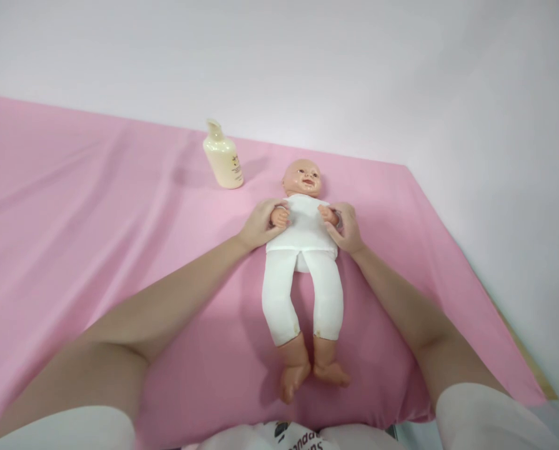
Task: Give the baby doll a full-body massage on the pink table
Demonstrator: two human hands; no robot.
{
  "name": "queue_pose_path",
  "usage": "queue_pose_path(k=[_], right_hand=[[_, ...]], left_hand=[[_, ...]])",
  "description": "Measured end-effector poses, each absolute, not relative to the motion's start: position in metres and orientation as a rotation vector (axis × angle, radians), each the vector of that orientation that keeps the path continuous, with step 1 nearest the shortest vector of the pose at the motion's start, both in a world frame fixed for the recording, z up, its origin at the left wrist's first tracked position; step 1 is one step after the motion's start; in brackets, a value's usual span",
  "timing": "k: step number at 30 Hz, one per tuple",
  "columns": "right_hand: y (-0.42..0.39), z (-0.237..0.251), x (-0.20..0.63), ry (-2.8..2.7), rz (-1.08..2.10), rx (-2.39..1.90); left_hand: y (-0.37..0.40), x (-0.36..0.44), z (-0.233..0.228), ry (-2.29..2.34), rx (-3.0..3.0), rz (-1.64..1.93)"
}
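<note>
Two bare forearms reach forward across a desk (73, 206) draped in a pink cloth (49, 250), converging on a baby doll (303, 250) that lies on its back near the middle of the cloth, head toward the white wall (401, 75), feet toward the person. Both arms are extended almost straight, elbows low and close to the camera, short white sleeves showing at the bottom edge.

The doll wears a white top and white leggings; its bare feet are crossed slightly at the near end and its face is turned up.

Left hand (259, 225): palm turned inward, wrist resting on or just above the cloth beside the doll's torso. Its fingers (266, 207) are curled closed around the doll's small hand and lower arm on that side, holding it against the chest.

Right hand (348, 228): mirrored pose on the other side of the torso, wrist slightly bent, fingers wrapped shut around the doll's other hand, thumb lying over the white top. The two gripped doll hands sit near each other over the chest, not touching.

A cream-coloured bottle (223, 156) with a shaped cap stands upright on the cloth beyond the left hand, near the doll's head but apart from it, close to the wall.
</note>
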State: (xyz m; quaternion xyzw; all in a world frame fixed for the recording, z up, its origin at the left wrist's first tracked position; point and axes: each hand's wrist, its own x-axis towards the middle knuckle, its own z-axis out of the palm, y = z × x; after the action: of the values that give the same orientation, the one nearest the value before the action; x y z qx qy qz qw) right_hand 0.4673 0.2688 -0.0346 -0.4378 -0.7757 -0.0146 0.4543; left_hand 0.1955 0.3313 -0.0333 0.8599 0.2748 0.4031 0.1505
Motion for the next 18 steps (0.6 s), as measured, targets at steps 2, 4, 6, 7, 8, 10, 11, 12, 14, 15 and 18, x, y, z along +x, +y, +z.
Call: queue_pose_path(k=[2,4,6,7,8,10,11,12,14,15,18], right_hand=[[0.270,-0.036,0.466,-1.845,0.055,-1.195],[0.273,-0.038,0.466,-1.755,0.138,-1.272],[0.277,-0.039,0.466,-1.690,0.183,-1.304],[0.279,-0.039,0.467,-1.673,0.186,-1.310],[0.282,-0.039,0.469,-1.667,0.179,-1.313],[0.286,-0.040,0.472,-1.683,0.160,-1.313],[0.288,-0.041,0.474,-1.695,0.160,-1.320],[0.289,-0.043,0.476,-1.703,0.170,-1.339],[0.292,-0.049,0.480,-1.695,0.222,-1.418],[0.293,-0.052,0.482,-1.679,0.255,-1.471],[0.295,-0.058,0.486,-1.640,0.343,-1.584]], left_hand=[[0.333,0.197,-0.037,0.857,2.391,1.224],[0.336,0.199,-0.040,0.913,2.310,1.310],[0.340,0.200,-0.043,0.976,2.252,1.388],[0.343,0.199,-0.045,1.009,2.235,1.415],[0.346,0.198,-0.047,1.044,2.224,1.433],[0.351,0.196,-0.052,1.092,2.220,1.422],[0.354,0.195,-0.054,1.113,2.218,1.404],[0.357,0.194,-0.057,1.138,2.213,1.380],[0.362,0.192,-0.063,1.194,2.186,1.313],[0.364,0.191,-0.066,1.221,2.164,1.268],[0.368,0.189,-0.070,1.273,2.099,1.116]])
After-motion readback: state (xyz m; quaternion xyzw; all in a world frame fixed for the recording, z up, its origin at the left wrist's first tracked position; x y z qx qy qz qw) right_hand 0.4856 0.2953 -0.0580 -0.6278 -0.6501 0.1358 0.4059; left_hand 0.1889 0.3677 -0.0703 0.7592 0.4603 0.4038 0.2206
